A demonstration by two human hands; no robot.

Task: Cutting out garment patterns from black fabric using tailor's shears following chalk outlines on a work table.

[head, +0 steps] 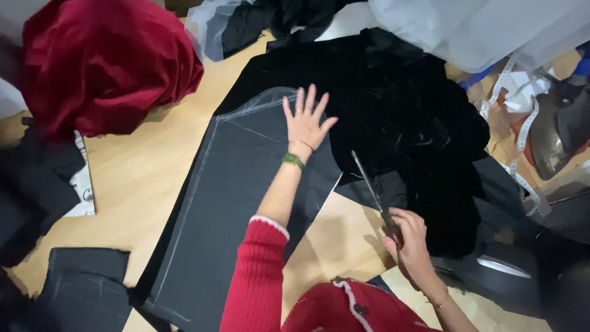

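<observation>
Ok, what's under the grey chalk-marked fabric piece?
Black velvet cloth shows beyond the grey piece, wooden table beside it. The left hand presses flat on top. What lies directly beneath is covered.

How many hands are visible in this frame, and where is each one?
2. The left hand lies flat, fingers spread, on the chalk-marked dark fabric panel. The right hand grips scissors at the black velvet's edge. No other hands show.

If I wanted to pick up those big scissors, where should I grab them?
Probably by the handle loops, where the right hand grips the scissors now, coming from the near side. The long pointed blades aim away over the black fabric, so that end is sharp.
</observation>
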